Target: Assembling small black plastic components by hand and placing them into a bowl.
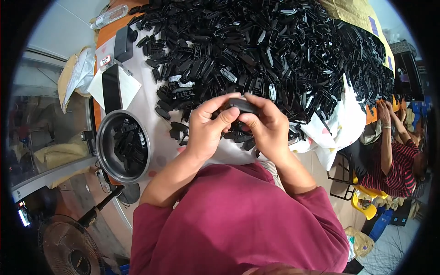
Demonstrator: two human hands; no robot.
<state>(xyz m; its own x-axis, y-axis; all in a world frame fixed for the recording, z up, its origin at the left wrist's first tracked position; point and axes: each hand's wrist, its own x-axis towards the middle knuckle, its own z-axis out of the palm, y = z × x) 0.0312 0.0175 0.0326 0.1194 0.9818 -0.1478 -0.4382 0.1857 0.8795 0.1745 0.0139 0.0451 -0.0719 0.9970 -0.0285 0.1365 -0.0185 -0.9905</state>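
Between both hands I grip a small black plastic part (242,106) with a smooth, rounded top, just over the near edge of the pile. My left hand (208,124) pinches its left end with thumb and fingers. On the right end, my right hand (269,126) closes the same way, thumb toward me. The fingers cover much of the part's underside. Beyond them spreads a big heap of similar black plastic parts (238,50), a few with silvery strips. To the left, a round metal bowl (101,153) holds several more black pieces.
Left of the heap lie a dark phone-like slab (111,89), a black box (123,44) and a clear plastic bottle (110,17). A fan (73,247) stands at lower left. White plastic sheeting (339,133) bunches at the right edge. Another person in a striped shirt (396,160) works at far right.
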